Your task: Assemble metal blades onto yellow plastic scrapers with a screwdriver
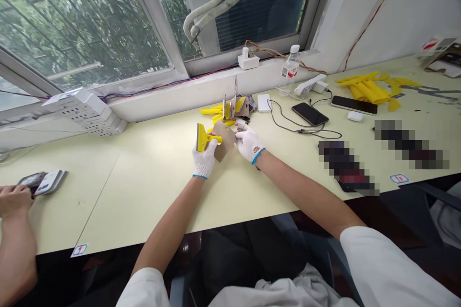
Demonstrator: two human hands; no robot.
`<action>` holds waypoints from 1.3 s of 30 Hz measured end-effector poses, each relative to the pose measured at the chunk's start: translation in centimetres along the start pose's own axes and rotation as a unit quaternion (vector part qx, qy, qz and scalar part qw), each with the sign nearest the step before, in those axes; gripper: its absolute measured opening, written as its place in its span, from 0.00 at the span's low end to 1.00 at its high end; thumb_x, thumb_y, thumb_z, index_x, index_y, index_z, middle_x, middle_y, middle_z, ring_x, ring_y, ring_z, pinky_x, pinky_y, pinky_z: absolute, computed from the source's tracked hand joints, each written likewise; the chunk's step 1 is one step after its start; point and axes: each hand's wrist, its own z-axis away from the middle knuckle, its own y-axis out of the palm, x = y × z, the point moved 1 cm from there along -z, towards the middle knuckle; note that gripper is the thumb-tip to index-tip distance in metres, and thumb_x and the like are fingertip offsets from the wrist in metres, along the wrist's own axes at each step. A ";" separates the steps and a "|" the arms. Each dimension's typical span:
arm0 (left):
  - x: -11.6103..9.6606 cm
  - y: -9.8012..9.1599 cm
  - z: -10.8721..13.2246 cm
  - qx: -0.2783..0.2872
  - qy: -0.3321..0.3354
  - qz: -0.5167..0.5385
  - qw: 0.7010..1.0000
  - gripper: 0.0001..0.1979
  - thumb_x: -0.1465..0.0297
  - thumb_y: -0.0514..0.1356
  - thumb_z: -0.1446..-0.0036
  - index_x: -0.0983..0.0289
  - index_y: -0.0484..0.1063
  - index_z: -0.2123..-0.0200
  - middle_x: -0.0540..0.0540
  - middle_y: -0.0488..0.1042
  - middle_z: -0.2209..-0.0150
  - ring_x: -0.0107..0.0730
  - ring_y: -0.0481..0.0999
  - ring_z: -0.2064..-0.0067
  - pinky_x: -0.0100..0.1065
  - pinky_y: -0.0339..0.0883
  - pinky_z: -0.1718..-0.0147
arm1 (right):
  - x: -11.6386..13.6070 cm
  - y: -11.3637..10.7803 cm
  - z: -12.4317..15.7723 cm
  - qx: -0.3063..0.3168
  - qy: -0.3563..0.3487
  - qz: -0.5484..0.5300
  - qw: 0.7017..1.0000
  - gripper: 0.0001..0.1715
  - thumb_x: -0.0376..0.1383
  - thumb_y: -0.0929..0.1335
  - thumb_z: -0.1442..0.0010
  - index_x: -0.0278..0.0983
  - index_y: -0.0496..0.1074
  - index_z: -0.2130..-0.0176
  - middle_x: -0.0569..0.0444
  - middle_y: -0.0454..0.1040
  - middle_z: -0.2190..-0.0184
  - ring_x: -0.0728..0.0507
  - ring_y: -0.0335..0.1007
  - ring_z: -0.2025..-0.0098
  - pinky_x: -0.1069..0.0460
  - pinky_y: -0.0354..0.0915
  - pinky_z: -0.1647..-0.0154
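Note:
My left hand (203,159), in a white knit glove with a blue cuff, is closed on a yellow scraper (202,138) with its wide head turned up and to the left. My right hand (248,141), gloved alike, pinches the right edge of a brown cardboard card (224,142). The card stands tilted between both hands, just right of the scraper's handle. Just beyond the hands lies a pile of yellow scrapers (212,111) with carded pieces (242,105) among them.
Right of the pile are a white power bank (264,103), cables, phones (310,113), a water bottle (290,69) and yellow plastic pieces (365,90). White boxes (86,110) stand at the window, left. Another person's hand (14,200) holds something at far left.

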 end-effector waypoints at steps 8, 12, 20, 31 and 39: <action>0.5 -0.8 -0.8 -0.005 -0.055 0.026 0.998 0.22 0.61 0.76 0.44 0.60 0.83 0.48 0.59 0.83 0.44 0.50 0.81 0.37 0.52 0.73 0.32 | -0.2 -0.4 0.9 0.186 -0.115 0.227 0.949 0.31 0.28 0.67 0.50 0.34 0.73 0.46 0.48 0.79 0.48 0.43 0.76 0.46 0.46 0.72 0.40; 0.7 -0.8 -1.1 0.016 -0.069 0.051 0.996 0.24 0.59 0.78 0.48 0.61 0.83 0.49 0.60 0.84 0.45 0.52 0.79 0.34 0.53 0.71 0.30 | -0.4 -0.6 1.7 0.136 -0.327 0.491 0.796 0.23 0.36 0.69 0.35 0.35 0.78 0.42 0.46 0.78 0.41 0.38 0.70 0.35 0.41 0.64 0.28; 1.8 -1.7 -1.3 0.063 -0.136 0.111 0.983 0.24 0.48 0.76 0.45 0.62 0.83 0.58 0.60 0.86 0.56 0.45 0.86 0.54 0.47 0.81 0.49 | -0.4 -1.2 1.5 0.219 -0.127 0.572 0.780 0.33 0.55 0.71 0.31 0.37 0.76 0.38 0.45 0.78 0.39 0.34 0.76 0.37 0.43 0.68 0.35; 0.9 -0.8 -0.7 0.156 -0.116 0.057 0.979 0.34 0.35 0.58 0.33 0.56 0.78 0.44 0.63 0.82 0.43 0.48 0.84 0.46 0.48 0.80 0.52 | -0.7 0.5 3.1 0.254 -0.087 0.323 0.908 0.26 0.57 0.70 0.32 0.36 0.70 0.56 0.58 0.68 0.71 0.52 0.63 0.75 0.56 0.59 0.74; 2.0 -0.6 -0.3 0.215 -0.135 0.113 0.961 0.36 0.43 0.73 0.44 0.58 0.76 0.40 0.65 0.75 0.34 0.54 0.79 0.37 0.47 0.80 0.49 | -0.5 0.6 3.3 0.140 -0.029 0.257 0.956 0.31 0.62 0.69 0.33 0.36 0.74 0.58 0.55 0.66 0.76 0.50 0.64 0.77 0.55 0.62 0.79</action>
